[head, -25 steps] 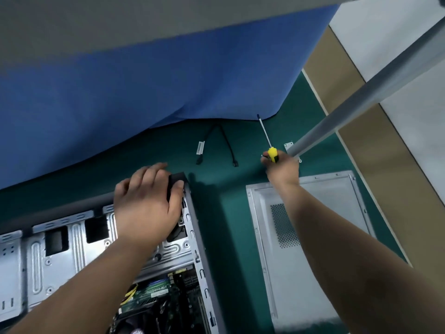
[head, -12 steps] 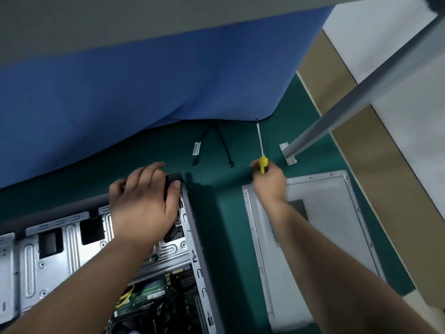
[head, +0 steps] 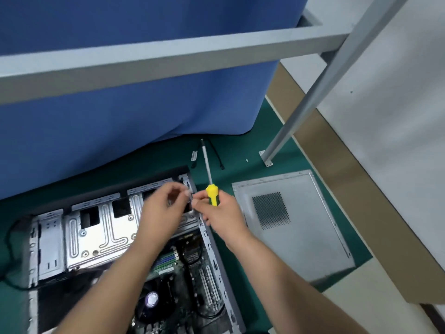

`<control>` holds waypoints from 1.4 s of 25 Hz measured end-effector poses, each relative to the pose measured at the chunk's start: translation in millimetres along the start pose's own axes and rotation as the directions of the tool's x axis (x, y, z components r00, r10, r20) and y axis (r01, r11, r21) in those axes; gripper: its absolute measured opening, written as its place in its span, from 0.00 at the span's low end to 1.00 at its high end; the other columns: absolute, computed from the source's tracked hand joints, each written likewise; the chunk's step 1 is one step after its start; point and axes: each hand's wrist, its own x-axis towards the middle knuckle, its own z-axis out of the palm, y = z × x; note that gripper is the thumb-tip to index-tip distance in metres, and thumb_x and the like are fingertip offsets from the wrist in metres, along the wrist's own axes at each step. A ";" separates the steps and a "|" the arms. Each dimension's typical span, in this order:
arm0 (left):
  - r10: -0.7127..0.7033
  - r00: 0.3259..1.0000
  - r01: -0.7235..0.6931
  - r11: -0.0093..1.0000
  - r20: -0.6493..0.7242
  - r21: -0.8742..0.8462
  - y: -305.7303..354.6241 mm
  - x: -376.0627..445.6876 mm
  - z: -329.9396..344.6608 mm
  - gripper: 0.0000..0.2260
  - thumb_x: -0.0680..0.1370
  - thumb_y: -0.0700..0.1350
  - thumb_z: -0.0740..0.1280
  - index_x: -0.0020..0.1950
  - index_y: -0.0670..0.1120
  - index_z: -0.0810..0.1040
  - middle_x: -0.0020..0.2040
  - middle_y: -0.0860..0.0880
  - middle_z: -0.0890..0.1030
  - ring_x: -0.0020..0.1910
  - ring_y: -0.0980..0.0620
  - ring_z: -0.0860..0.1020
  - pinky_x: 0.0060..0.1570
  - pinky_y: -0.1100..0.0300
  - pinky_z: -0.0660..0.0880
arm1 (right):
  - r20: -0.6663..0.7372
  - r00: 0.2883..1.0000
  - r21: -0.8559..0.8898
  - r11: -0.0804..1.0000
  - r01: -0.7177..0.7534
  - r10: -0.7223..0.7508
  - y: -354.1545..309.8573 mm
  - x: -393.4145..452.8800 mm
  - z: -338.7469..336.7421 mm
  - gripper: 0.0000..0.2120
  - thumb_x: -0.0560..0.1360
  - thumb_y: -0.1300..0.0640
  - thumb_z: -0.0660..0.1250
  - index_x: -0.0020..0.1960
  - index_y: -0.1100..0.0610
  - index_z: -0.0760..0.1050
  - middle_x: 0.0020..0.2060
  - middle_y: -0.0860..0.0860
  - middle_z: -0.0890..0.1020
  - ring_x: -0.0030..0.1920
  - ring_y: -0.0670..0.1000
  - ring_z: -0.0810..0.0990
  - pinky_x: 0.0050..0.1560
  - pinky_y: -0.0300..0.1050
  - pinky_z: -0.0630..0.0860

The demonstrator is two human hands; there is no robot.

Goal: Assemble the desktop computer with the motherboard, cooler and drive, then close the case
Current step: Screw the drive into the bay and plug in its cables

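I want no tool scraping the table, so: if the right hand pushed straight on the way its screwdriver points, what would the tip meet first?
Probably the black cable lying on the green mat; the shaft of the screwdriver, gripped by the right hand, already crosses over it. Beyond hangs the blue curtain. The tip's height above the mat is unclear.

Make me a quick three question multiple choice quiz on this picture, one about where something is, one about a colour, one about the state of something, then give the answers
1. Where does the side panel lie?
A. On the case
B. On the green mat right of the case
C. Against the blue curtain

2. What colour is the screwdriver handle?
A. Yellow
B. Red
C. Black

3. How is the computer case?
A. Closed
B. Standing upright
C. Open, motherboard showing

Answers: 1 B, the panel lies flat on the mat beside the case. 2 A, the yellow handle sticks out of the right hand. 3 C, the motherboard is exposed below the left hand.
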 end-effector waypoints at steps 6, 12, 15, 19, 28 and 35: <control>-0.124 0.956 0.235 0.864 0.265 -0.445 -32.2 -70.4 -30.5 0.07 0.80 0.44 0.69 0.51 0.50 0.87 0.48 0.44 0.87 0.50 0.47 0.85 0.54 0.55 0.79 | 0.147 0.983 0.040 0.992 -0.118 0.111 -4.3 -51.9 18.4 0.09 0.71 0.56 0.79 0.46 0.53 0.81 0.37 0.50 0.84 0.31 0.45 0.75 0.32 0.39 0.73; -0.082 0.933 0.280 0.779 0.351 -0.561 -45.3 -90.7 -64.3 0.10 0.73 0.47 0.75 0.53 0.45 0.87 0.52 0.39 0.86 0.54 0.42 0.85 0.52 0.61 0.81 | 0.313 0.934 0.002 0.983 -0.182 0.172 -18.6 -71.4 32.0 0.10 0.70 0.56 0.80 0.47 0.54 0.80 0.42 0.55 0.87 0.32 0.45 0.75 0.31 0.37 0.73; -0.087 0.938 0.279 0.762 0.335 -0.585 -46.4 -97.2 -72.1 0.10 0.72 0.46 0.76 0.51 0.44 0.87 0.52 0.38 0.86 0.54 0.41 0.85 0.52 0.60 0.81 | 0.319 0.932 0.005 0.983 -0.185 0.174 -17.1 -75.1 40.4 0.11 0.70 0.56 0.81 0.47 0.53 0.81 0.43 0.56 0.87 0.32 0.45 0.76 0.31 0.37 0.74; -0.116 0.940 0.304 0.715 0.322 -0.630 -48.0 -100.4 -77.1 0.09 0.72 0.45 0.76 0.49 0.42 0.85 0.51 0.36 0.85 0.53 0.39 0.84 0.57 0.53 0.80 | 0.302 0.940 0.015 0.986 -0.169 0.156 -12.3 -76.7 50.1 0.11 0.71 0.56 0.80 0.50 0.55 0.81 0.45 0.58 0.88 0.33 0.46 0.77 0.32 0.39 0.74; -0.458 0.868 0.245 0.056 0.194 -0.968 -37.8 -76.9 -77.1 0.02 0.80 0.38 0.66 0.51 0.42 0.78 0.58 0.41 0.85 0.56 0.43 0.85 0.54 0.47 0.83 | 0.435 0.849 -0.400 0.909 -0.116 0.300 -8.0 -80.3 39.8 0.09 0.79 0.58 0.71 0.58 0.56 0.80 0.37 0.49 0.85 0.29 0.44 0.76 0.29 0.37 0.73; -0.587 0.781 0.259 -0.004 0.212 -0.966 -44.1 -86.2 -81.0 0.04 0.81 0.37 0.64 0.56 0.39 0.76 0.54 0.38 0.86 0.52 0.43 0.86 0.46 0.50 0.85 | 0.176 0.974 0.353 0.914 -0.199 0.144 -26.0 -65.9 8.5 0.16 0.75 0.67 0.74 0.62 0.60 0.79 0.52 0.62 0.85 0.48 0.58 0.87 0.44 0.41 0.83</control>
